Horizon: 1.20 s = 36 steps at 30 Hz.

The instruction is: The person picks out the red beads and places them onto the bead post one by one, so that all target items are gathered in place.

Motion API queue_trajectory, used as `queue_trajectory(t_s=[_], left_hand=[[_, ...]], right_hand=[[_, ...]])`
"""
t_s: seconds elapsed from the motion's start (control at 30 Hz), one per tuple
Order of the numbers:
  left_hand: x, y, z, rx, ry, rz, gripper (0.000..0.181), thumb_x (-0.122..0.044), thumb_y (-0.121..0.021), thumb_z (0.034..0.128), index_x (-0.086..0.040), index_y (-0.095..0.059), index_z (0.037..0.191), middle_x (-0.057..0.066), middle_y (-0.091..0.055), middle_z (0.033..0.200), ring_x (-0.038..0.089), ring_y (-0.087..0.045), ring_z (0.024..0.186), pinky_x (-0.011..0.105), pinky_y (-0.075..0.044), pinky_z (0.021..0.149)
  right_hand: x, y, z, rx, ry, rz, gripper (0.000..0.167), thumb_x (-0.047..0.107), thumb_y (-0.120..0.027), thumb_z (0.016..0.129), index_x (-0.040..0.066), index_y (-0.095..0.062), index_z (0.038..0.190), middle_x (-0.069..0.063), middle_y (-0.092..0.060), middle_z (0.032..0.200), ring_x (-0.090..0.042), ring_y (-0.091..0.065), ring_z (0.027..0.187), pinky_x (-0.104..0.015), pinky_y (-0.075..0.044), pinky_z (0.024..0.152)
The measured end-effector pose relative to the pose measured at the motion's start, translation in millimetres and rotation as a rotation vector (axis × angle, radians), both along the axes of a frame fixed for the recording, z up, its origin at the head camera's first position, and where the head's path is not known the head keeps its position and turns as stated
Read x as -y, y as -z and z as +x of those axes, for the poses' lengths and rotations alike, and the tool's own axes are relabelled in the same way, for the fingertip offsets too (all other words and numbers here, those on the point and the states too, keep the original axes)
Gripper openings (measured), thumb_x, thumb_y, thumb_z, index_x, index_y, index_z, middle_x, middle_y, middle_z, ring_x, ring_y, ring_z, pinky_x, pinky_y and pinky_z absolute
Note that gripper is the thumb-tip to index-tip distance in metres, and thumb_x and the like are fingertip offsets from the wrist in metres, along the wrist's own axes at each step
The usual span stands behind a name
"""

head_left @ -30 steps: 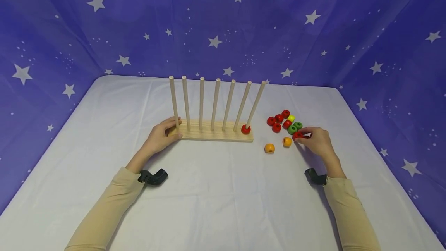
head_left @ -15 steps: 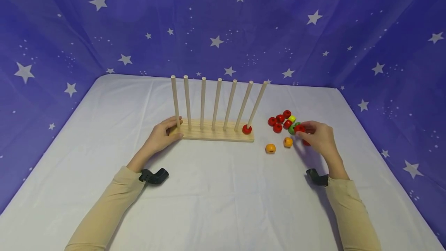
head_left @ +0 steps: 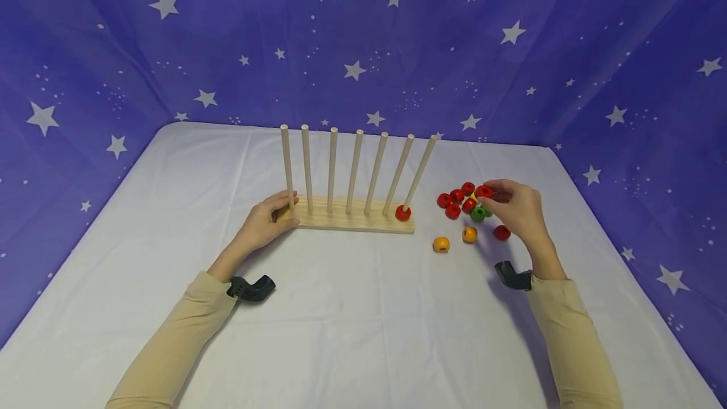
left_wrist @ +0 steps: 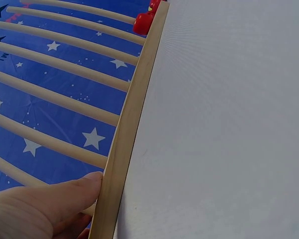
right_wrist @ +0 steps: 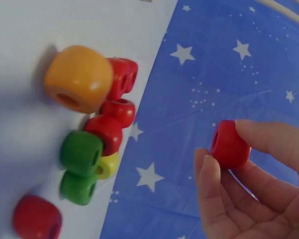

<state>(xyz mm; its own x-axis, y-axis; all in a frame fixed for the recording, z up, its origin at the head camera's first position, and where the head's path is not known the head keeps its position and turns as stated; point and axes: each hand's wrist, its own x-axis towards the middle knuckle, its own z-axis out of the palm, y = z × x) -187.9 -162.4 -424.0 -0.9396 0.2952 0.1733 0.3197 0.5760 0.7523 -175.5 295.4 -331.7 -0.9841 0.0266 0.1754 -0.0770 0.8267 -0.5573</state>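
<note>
One red bead (right_wrist: pixel 231 145) is pinched between thumb and curled fingers of the right hand (head_left: pixel 515 210), clear of the table (head_left: pixel 352 308) and toward its right edge. Transfer is judged to be in hand; the bore should next be aligned over a peg (head_left: pixel 420 172). The left end of the rack (head_left: pixel 352 223) is gripped by the left hand (head_left: pixel 264 225), palms facing inward.

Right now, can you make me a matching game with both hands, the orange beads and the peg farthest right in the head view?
Column one
1. Left hand
2. Peg farthest right
3. Orange beads
4. Right hand

Column two
A. On the white cloth
B. Pinches a red bead
C. Has another red bead around its foot
D. Grips one end of the wooden rack

Right pairs: 1-D, 2-C, 3-A, 4-B
</note>
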Motion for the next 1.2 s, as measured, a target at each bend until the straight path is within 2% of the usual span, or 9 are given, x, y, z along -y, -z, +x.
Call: queue_trajectory(t_s=[0.17,0.33,0.53,0.6,0.67,0.77,0.83,1.07,1.2], left_hand=[[0.3,0.2,-0.1,0.000,-0.003,0.002,0.048,-0.007,-0.067,0.0846,0.006,-0.052,0.129,0.023,-0.043,0.143,0.041,-0.038,0.135,0.050,-0.036,0.111],[0.6,1.2,-0.1,0.006,-0.003,0.007,0.048,-0.008,-0.066,0.0849,0.006,-0.052,0.129,0.022,-0.043,0.144,0.040,-0.037,0.135,0.049,-0.036,0.111],[-0.3,2.0,-0.8,0.004,-0.002,0.013,0.049,-0.008,-0.067,0.0850,0.006,-0.052,0.129,0.022,-0.043,0.144,0.040,-0.037,0.136,0.049,-0.036,0.111],[-1.0,2.7,-0.9,0.006,0.000,0.012,0.049,-0.008,-0.066,0.0851,0.006,-0.052,0.129,0.022,-0.043,0.144,0.040,-0.037,0.136,0.049,-0.036,0.111],[-1.4,3.2,-0.9,0.011,0.000,0.011,0.049,-0.009,-0.066,0.0852,0.006,-0.051,0.130,0.022,-0.042,0.144,0.039,-0.037,0.136,0.049,-0.035,0.111],[-2.1,3.7,-0.7,0.016,0.000,0.014,0.049,-0.009,-0.067,0.0852,0.006,-0.052,0.130,0.021,-0.042,0.144,0.039,-0.036,0.136,0.048,-0.035,0.112],[-2.2,3.8,-0.8,0.013,0.000,0.017,0.049,-0.009,-0.067,0.0849,0.006,-0.052,0.129,0.021,-0.043,0.144,0.039,-0.036,0.136,0.048,-0.035,0.112],[-1.1,2.7,-0.7,-0.010,0.001,0.007,0.048,-0.009,-0.067,0.0842,0.006,-0.053,0.128,0.022,-0.044,0.143,0.040,-0.038,0.135,0.049,-0.036,0.111],[-0.3,1.9,-0.4,-0.013,-0.003,0.003,0.048,-0.008,-0.067,0.0842,0.006,-0.053,0.128,0.022,-0.045,0.142,0.040,-0.039,0.135,0.049,-0.035,0.111]], right_hand=[[6,-4.2,-4.7,-0.029,-0.003,-0.008,0.036,0.022,-0.065,0.087,0.001,-0.063,0.116,-0.022,-0.068,0.109,-0.036,-0.067,0.096,-0.048,-0.055,0.082],[13,-10.3,-8.5,-0.062,-0.001,-0.029,0.039,0.027,-0.067,0.087,0.003,-0.064,0.116,-0.019,-0.069,0.109,-0.033,-0.068,0.096,-0.030,-0.057,0.079],[21,-19.4,-11.9,-0.118,0.002,-0.065,0.038,0.025,-0.067,0.086,0.004,-0.065,0.117,-0.018,-0.070,0.107,-0.029,-0.068,0.095,-0.010,-0.052,0.077],[24,-22.6,-12.7,-0.140,0.005,-0.084,0.037,0.024,-0.068,0.086,0.004,-0.065,0.116,-0.018,-0.070,0.106,-0.022,-0.068,0.090,-0.003,-0.047,0.075],[26,-25.8,-13.7,-0.169,0.006,-0.105,0.035,0.022,-0.069,0.085,0.004,-0.066,0.115,-0.018,-0.070,0.104,-0.007,-0.066,0.083,0.003,-0.042,0.071],[29,-30.7,-14.1,-0.210,0.004,-0.142,0.035,0.021,-0.070,0.084,0.004,-0.067,0.114,-0.020,-0.070,0.102,0.012,-0.055,0.073,0.004,-0.041,0.070],[32,-33.4,-14.1,-0.234,0.003,-0.155,0.035,0.022,-0.070,0.084,0.004,-0.067,0.114,-0.020,-0.069,0.102,0.018,-0.049,0.071,0.002,-0.042,0.071],[42,-40.8,-17.9,-0.326,-0.014,-0.217,0.034,0.019,-0.072,0.082,0.006,-0.068,0.113,-0.015,-0.067,0.098,0.015,-0.052,0.075,-0.001,-0.045,0.074],[48,-45.6,-19.4,-0.352,-0.032,-0.266,0.033,0.020,-0.073,0.081,0.007,-0.069,0.111,-0.007,-0.066,0.093,0.012,-0.055,0.075,-0.002,-0.046,0.074]])
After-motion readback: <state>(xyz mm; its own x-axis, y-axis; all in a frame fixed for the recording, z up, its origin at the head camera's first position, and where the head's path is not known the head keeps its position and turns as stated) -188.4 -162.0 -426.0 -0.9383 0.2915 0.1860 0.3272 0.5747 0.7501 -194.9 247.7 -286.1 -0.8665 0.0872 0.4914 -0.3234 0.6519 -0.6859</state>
